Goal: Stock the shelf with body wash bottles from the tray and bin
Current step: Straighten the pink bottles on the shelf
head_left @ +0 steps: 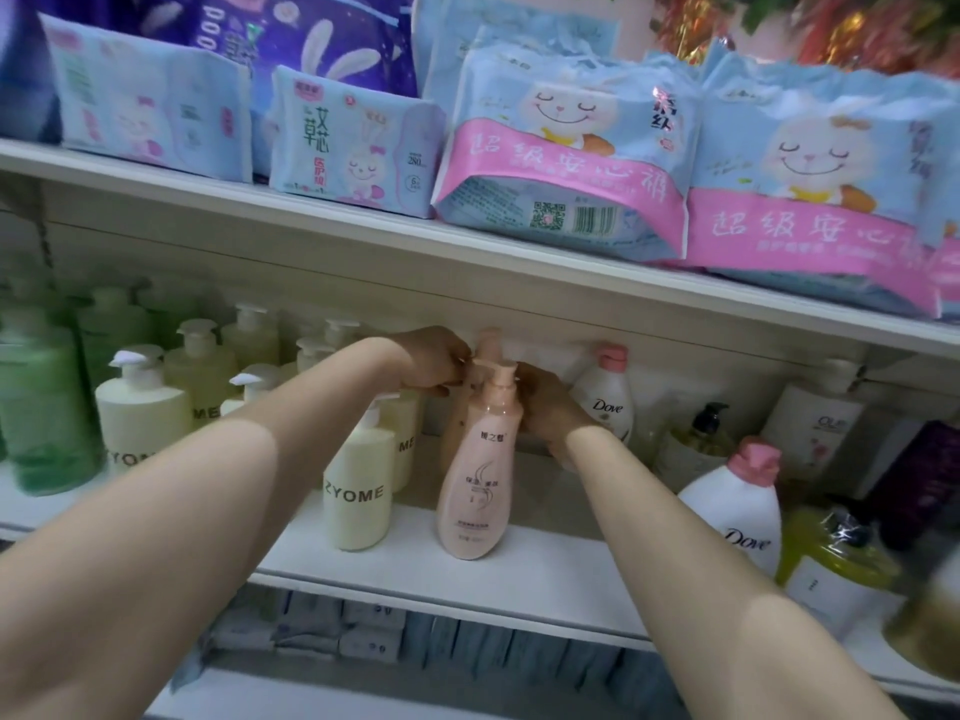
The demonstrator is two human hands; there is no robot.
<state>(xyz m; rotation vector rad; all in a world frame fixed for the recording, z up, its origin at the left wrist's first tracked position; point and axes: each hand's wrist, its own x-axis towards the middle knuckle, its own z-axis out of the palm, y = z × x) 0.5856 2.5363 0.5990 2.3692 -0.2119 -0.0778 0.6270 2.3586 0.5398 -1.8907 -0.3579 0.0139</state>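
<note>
At frame center we pinch the pump of the pink bottle (475, 475) with our left hand (434, 361) while our right hand (545, 402) grips its neck on the shelf (415, 563).

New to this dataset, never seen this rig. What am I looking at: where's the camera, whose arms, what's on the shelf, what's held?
There is no machine here: a person wears one wide-angle camera on the head, looking forward and down, so both bare arms reach in from below. The left hand and right hand are up at the pump and neck of a pink pump bottle standing on the white middle shelf; a second pink bottle stands right behind it. How firm each grip is cannot be told. Left of it stand pale yellow ZYOME bottles, right of it white Dove bottles. The shelf above holds blue-and-pink rabbit packs.
</note>
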